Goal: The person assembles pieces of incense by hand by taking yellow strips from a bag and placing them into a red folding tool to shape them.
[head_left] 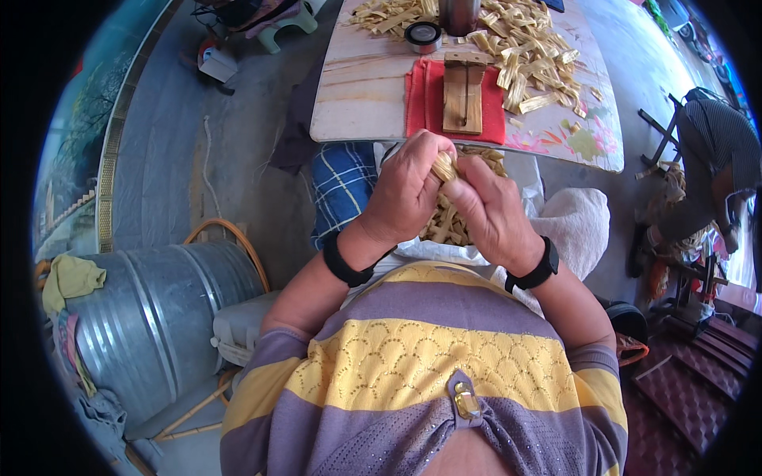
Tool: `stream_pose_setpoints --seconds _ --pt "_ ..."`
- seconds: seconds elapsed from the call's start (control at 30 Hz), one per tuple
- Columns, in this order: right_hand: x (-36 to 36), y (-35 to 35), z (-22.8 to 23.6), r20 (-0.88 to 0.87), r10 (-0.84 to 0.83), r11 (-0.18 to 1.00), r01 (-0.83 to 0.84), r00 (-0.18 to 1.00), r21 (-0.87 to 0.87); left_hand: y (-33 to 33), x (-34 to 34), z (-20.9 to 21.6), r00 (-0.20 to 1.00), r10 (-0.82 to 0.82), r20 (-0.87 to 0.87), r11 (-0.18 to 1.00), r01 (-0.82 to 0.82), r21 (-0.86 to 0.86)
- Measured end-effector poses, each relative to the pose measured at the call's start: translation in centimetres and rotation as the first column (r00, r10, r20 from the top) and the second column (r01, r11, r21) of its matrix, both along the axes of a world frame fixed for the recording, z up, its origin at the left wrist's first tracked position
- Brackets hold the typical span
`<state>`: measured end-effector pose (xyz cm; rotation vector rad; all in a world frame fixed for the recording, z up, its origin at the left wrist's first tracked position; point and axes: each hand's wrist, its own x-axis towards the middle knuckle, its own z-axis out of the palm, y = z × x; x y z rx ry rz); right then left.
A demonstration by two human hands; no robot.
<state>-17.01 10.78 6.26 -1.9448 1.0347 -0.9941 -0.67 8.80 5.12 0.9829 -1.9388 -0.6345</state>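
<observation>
Both my hands meet just below the table's near edge, pinching a folded straw-coloured strip (444, 167) between the fingers. My left hand (411, 187) grips it from one side, and my right hand (496, 208) presses its thumb against the other. Beneath them, in my lap, a white bag (452, 253) holds many similar folded pieces (446, 226), partly hidden by my hands. On the table ahead, a wooden block with a thin metal rod (463, 99) lies on a folded red cloth (417, 103).
Loose pale strips (540, 63) cover the right part of the patterned table (357, 103). A round tin (423, 36) and a metal cup (459, 14) stand at the back. A metal drum (159, 309) is at left; another person (714, 135) is at right.
</observation>
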Motion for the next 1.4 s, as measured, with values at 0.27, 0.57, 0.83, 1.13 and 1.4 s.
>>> stream_pose_setpoints --seconds 0.27,0.57,0.83,1.13,1.4 --pt "-1.0 -0.7 0.1 0.028 -0.102 0.990 0.104 0.994 -0.093 0.4 0.6 1.3 0.904 -0.099 -0.416 0.809 0.317 0.496" --pt "-1.0 -0.3 0.6 0.267 0.089 0.967 -0.148 0.960 0.209 -0.5 1.0 0.0 0.986 0.007 -0.167 0.989 0.018 0.144" --pt "-0.9 -1.4 0.6 0.707 -0.314 0.753 -0.287 0.634 0.592 0.3 -0.8 1.0 0.906 0.054 -0.420 0.970 0.052 0.235" --pt "-3.5 -2.5 -1.0 0.745 -0.441 0.579 -0.475 0.501 0.663 0.1 0.5 2.0 0.900 -0.034 -0.434 0.898 0.218 0.382" --pt "-2.5 -2.2 -0.9 0.632 -0.350 0.627 -0.329 0.691 0.707 -1.1 1.5 2.1 0.989 0.139 0.040 0.990 -0.138 -0.028"
